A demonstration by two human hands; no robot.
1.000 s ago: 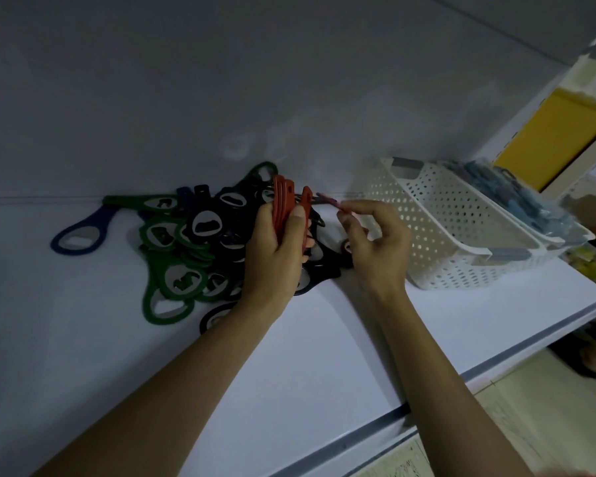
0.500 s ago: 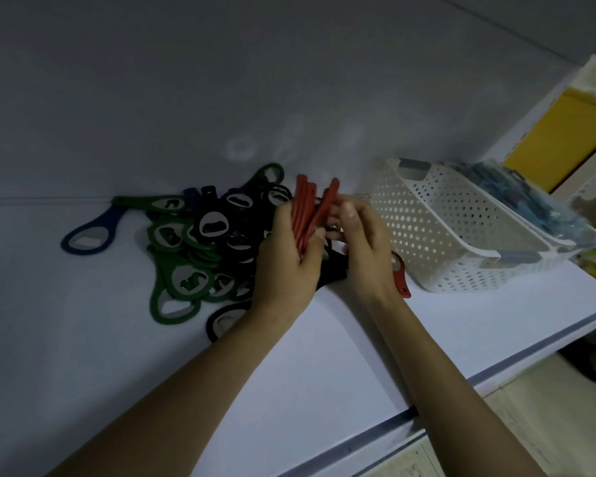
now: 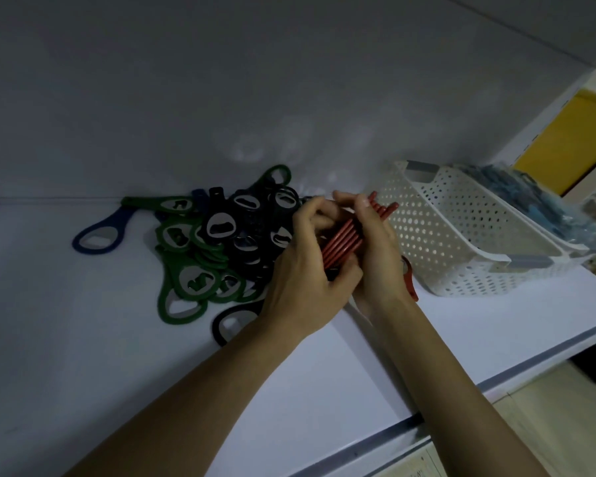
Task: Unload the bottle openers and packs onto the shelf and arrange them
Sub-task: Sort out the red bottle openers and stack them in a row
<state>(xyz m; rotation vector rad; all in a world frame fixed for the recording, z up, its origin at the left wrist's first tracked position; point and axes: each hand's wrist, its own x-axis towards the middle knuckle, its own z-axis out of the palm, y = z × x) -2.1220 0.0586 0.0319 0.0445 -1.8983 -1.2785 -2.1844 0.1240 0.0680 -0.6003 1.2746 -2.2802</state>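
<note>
Both hands hold one stack of red bottle openers (image 3: 341,244) edge-up just above the shelf (image 3: 289,390). Left hand (image 3: 303,280) grips it with fingers curled underneath, right hand (image 3: 375,263) wraps the far side, likely squaring the edges so the colour group sets down tidy. Mixed green and black pile (image 3: 227,246) lies loose just left, unsorted. Blue opener (image 3: 98,232) sits apart, further left. Stray red opener (image 3: 410,280) lies by the right wrist. White basket (image 3: 461,242) is near on the right. Blue packs (image 3: 516,194) sit behind it, possibly in a second basket, not unloaded.
</note>
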